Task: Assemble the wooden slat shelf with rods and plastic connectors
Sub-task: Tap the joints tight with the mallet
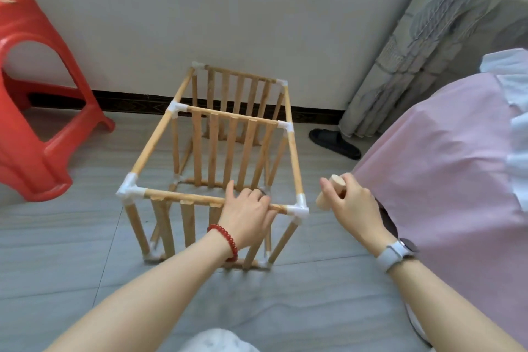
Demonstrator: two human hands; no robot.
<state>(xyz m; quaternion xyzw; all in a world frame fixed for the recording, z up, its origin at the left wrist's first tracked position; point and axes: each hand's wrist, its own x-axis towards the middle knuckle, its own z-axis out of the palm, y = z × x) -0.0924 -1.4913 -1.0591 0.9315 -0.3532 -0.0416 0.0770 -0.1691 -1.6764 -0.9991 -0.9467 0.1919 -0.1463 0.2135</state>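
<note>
Shelf frame: We saw the wooden slat shelf [217,157] standing on the grey tiled floor [71,237], a box-shaped skeleton of round, pale bamboo-coloured rods joined at the corners by white plastic connectors [130,187].
Slats: Three panels of flat, narrow slats hung upright between the rods, at the near end, the middle and the far end by the wall.
Left hand: Our left hand [247,217], a red bead bracelet [225,240] on its wrist, gripped the near top rod [183,197] just beside the right-hand corner connector [300,208], fingers curled over the rod.
Right hand: Our right hand [348,200] clasped a short, smooth, light wooden mallet head [333,190], cylindrical with a round end face, held near that same corner but apart from it; a pale grey watch [397,251] sat on the wrist.
Left of the frame: A glossy red plastic stool [34,123] stood well apart from the shelf.
Right of the frame: A pink sheet [457,166] covered a bed, with a quilted grey mattress [428,51] leaning on the wall behind it.
By the skirting: A black slipper [334,143] lay on the floor.
</note>
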